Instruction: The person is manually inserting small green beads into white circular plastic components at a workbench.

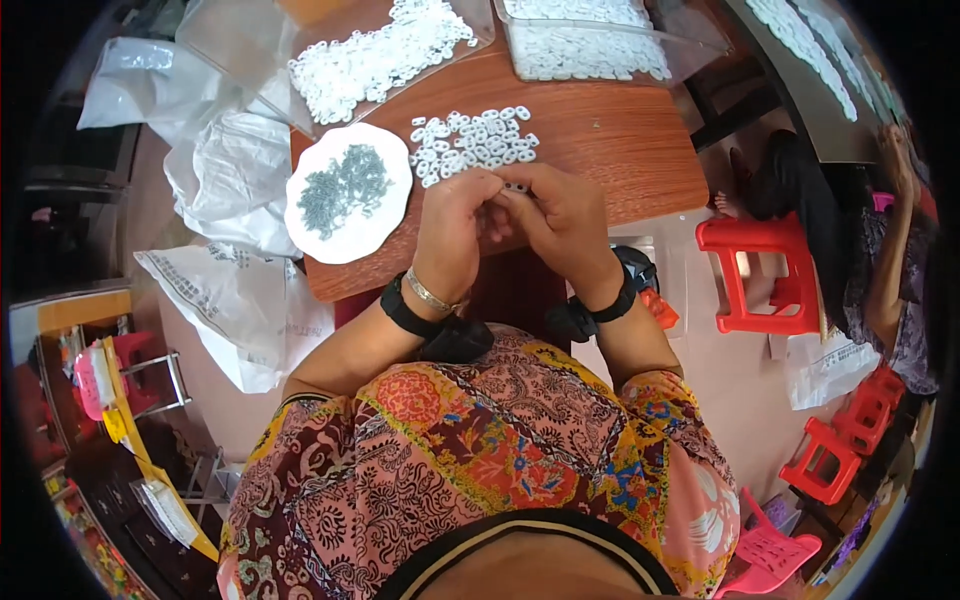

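Observation:
My left hand [452,228] and my right hand [560,222] meet over the near edge of a brown wooden table [620,150]. Their fingertips pinch a small white plastic ring part [516,186] between them. Just beyond the fingers lies a loose pile of white rings [472,142]. To the left sits a white plate [312,232] holding several small grey metal pieces [343,188]. Both wrists wear black bands.
Clear plastic bags of white rings [375,60] and a clear tray of them [585,45] lie at the table's far side. White bags [235,180] hang off the left. Red stools [755,275] and another person [880,250] are at the right.

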A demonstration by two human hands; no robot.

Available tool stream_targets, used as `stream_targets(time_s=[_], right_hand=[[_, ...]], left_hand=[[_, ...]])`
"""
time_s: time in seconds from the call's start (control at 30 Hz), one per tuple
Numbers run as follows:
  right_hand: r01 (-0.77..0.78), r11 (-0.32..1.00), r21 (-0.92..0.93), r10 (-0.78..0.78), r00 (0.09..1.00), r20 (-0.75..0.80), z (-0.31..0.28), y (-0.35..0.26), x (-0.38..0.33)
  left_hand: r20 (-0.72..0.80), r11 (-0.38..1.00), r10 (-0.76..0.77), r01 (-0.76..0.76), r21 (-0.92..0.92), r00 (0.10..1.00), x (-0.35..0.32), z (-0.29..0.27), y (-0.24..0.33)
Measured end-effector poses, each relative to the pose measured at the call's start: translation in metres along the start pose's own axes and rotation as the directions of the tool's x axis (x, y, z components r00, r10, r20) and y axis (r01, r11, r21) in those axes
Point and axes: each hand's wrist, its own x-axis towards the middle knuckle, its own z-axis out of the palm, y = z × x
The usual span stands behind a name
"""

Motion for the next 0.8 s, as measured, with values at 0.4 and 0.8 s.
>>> stream_targets(time_s=[0.4, 0.8], right_hand=[[0.034, 0.999, 0.028, -0.036, 0.998, 0.055, -0.025, -0.001, 0.007], [0.322, 0.818, -0.477, -0.267, 0.947, 0.18, -0.048, -0.038, 0.097]], left_hand=[[0.033, 0.994, -0.087, 0.089, -0.067, 0.996, 0.011, 0.013, 0.012], [0.044, 0.995, -0.1, 0.101, -0.011, 0.994, -0.035, -0.072, 0.027]])
